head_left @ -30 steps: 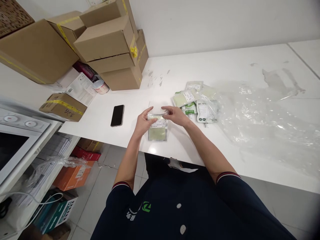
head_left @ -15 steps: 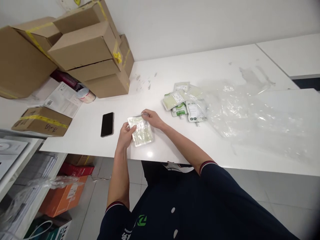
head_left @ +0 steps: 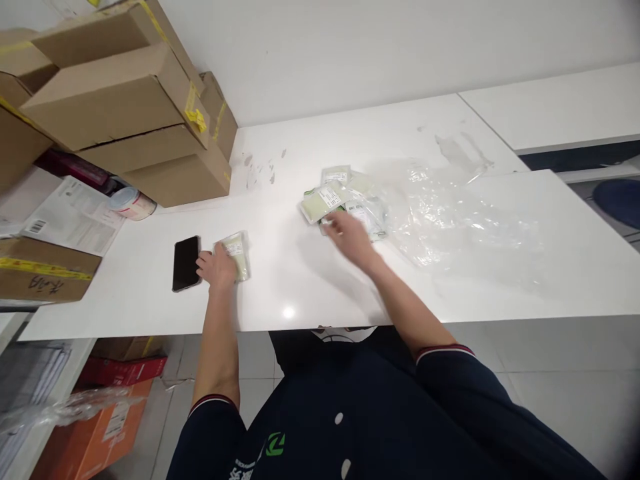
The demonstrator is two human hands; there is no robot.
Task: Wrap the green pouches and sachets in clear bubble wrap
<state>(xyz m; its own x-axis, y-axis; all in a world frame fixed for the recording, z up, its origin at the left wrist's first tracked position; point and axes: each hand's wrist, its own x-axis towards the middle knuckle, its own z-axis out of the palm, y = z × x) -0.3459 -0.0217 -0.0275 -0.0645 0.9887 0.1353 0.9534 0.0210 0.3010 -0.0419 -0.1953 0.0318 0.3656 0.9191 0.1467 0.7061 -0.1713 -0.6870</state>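
On the tabletop, a pale green flat pouch in clear wrapping [head_left: 239, 257] lies just right of a black phone [head_left: 187, 263]. My left hand [head_left: 219, 268] is closed over the pouch's left edge, its thumb on top and its other fingertips close to the phone. The hand covers part of the pouch. My right hand [head_left: 353, 240] is at the front of a loose pile of pale green and white pouches [head_left: 320, 203]. Its fingers are curved but apart, with nothing visible between them; whether they touch the pile I cannot tell.
Crumpled clear plastic [head_left: 430, 220] spreads across the right side of the white table [head_left: 295, 293]. Stacked cardboard boxes [head_left: 115, 107] stand at the back left, with a small tin [head_left: 133, 203] and a taped box [head_left: 47, 270] near them.
The pouch that both hands held has gone down beside the phone, under my left hand. My right hand has let go and moved right to the pile. The view has shifted somewhat.
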